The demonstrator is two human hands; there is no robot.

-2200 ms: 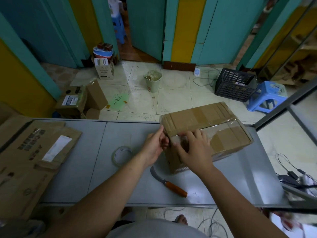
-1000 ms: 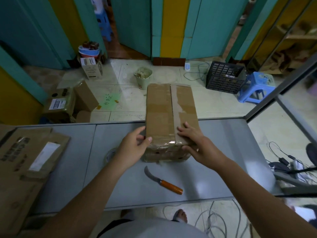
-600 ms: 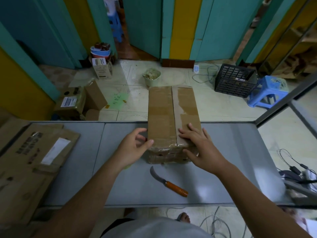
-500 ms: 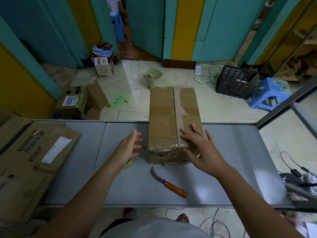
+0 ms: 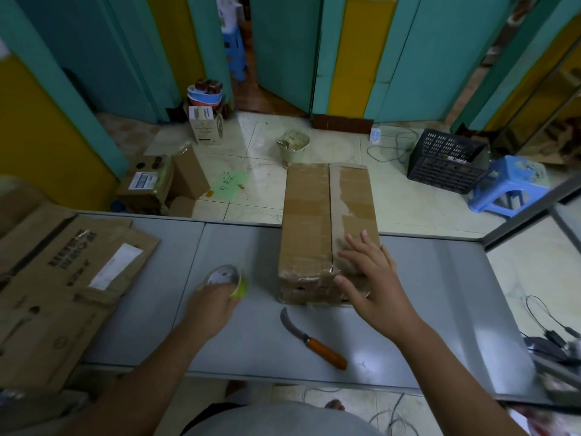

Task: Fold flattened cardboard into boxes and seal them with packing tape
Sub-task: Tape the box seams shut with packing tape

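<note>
A long brown cardboard box point(image 5: 314, 221) stands on the grey table point(image 5: 440, 294), its top flaps closed along a centre seam and its far end jutting past the table's back edge. My right hand point(image 5: 371, 278) lies flat on the box's near right corner with fingers spread. My left hand point(image 5: 213, 300) grips a roll of clear packing tape point(image 5: 224, 276) with a green core, on the table left of the box. A knife point(image 5: 314, 341) with a curved blade and an orange handle lies on the table just in front of the box.
Flattened cardboard sheets point(image 5: 63, 284) are stacked at the table's left end. On the floor beyond stand small cartons point(image 5: 154, 187), a bucket point(image 5: 292, 146), a black crate point(image 5: 446, 158) and a blue stool point(image 5: 506, 184). Cables point(image 5: 550, 335) lie at the right.
The box was turned lengthwise away from me. My left hand left the box's near left corner, moved left and took hold of the tape roll. My right hand stayed on the box.
</note>
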